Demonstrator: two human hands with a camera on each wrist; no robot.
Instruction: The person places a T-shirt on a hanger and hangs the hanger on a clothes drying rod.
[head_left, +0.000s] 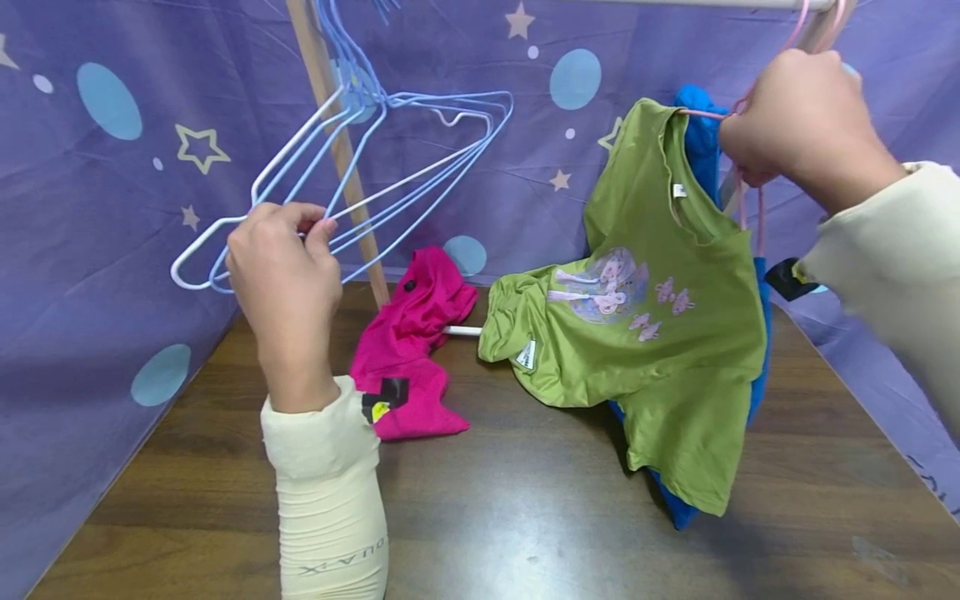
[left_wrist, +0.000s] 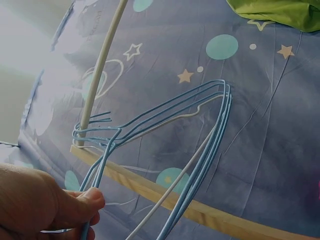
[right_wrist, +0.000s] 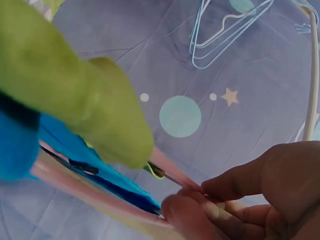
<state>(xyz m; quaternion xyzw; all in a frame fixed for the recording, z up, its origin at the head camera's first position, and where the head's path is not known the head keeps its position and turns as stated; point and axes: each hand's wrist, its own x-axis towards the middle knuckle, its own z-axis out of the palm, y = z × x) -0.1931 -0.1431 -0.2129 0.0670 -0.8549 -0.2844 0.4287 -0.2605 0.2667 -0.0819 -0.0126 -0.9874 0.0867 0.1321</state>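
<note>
Purple star-printed cloth (head_left: 90, 275) walled the scene on three sides, and the dark wooden bench (head_left: 525, 517) lay below it. A green T-shirt (head_left: 660, 333) hung on a pink hanger (head_left: 753, 208) at the right, its hem trailing onto the bench, with a blue garment (head_left: 701, 142) close behind it. A magenta garment (head_left: 412, 350) lay crumpled on the bench beside a slanting wooden post (head_left: 341, 150). The cluster of blue and white wire hangers (head_left: 397, 167) hung from the rail above.

The right hand (head_left: 806, 125) had its fingers curled tight round the pink hanger's neck, up by the rail. The left hand (head_left: 285, 275) pinched the low corner of the wire hangers between thumb and fingers.

Several wires lay bunched in that pinch, so a pull would likely have dragged more than one loose, or snagged their hooks. The shirt sat lopsided and could have slipped off the hanger if it tilted.
</note>
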